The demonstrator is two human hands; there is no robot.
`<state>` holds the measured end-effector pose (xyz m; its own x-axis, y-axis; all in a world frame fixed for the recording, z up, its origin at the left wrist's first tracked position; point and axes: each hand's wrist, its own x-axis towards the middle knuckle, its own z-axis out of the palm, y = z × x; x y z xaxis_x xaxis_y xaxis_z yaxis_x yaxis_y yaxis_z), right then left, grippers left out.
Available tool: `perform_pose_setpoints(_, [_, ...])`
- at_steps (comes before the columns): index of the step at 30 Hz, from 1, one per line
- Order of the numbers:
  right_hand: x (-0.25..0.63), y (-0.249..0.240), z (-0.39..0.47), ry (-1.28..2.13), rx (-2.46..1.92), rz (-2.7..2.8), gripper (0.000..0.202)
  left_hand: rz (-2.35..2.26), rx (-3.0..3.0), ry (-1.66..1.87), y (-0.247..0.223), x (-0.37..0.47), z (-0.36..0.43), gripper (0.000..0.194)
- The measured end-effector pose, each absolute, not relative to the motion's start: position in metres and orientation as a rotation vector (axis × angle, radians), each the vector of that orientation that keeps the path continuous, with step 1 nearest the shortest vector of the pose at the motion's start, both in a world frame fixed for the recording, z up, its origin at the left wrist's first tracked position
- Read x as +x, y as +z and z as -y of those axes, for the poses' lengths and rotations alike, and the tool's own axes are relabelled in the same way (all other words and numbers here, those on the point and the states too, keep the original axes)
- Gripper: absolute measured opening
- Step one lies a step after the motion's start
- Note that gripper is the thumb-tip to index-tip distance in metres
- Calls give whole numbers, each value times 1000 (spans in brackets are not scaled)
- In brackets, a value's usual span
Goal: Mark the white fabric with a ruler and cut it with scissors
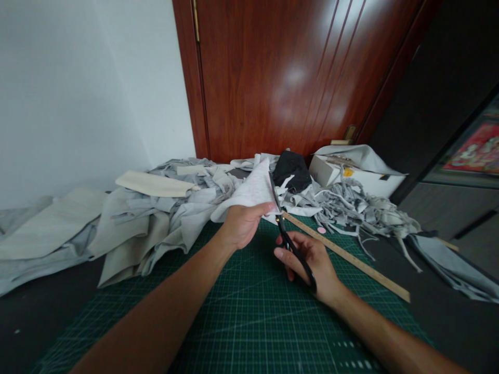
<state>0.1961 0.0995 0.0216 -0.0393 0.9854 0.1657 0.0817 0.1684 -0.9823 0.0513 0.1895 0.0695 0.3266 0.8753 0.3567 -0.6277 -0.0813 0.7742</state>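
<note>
My left hand (244, 226) pinches a white piece of fabric (253, 187) between thumb and fingers, holding it up above the green cutting mat (249, 317). Faint pinkish lines show on the fabric. In my right hand (312, 259) is a pair of black-handled scissors (286, 236), my fingers closed round the handles. The blades point away from me and lie along the fabric's right edge, close to my left thumb. Whether the blades are fully closed is hard to make out.
A wooden ruler (351, 257) lies slantwise on the mat, with a pink disc (321, 230) beside it. Grey and cream cloth pieces (156, 208) heap up on the left. Fabric strips (354, 202), a black cloth (292, 170) and a white box (358, 179) stand toward the door (273, 78).
</note>
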Motion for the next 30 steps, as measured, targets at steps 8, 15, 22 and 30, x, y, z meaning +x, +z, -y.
perform_pose_setpoints(8, [194, 22, -100, 1041, -1174, 1377, 54, -322, 1044, 1264, 68, 50, -191, 69])
perform_pose_setpoints(15, [193, 21, -101, 1037, -1180, 1361, 58, -314, 1054, 1257, 67, 51, -191, 68])
perform_pose_setpoints(22, [193, 22, -101, 1043, -1180, 1353, 56, -304, 1041, 1250, 66, 50, -191, 66])
perform_pose_setpoints(30, [193, 21, -101, 1055, -1160, 1332, 52, -324, 1060, 1229, 63, 50, -190, 60])
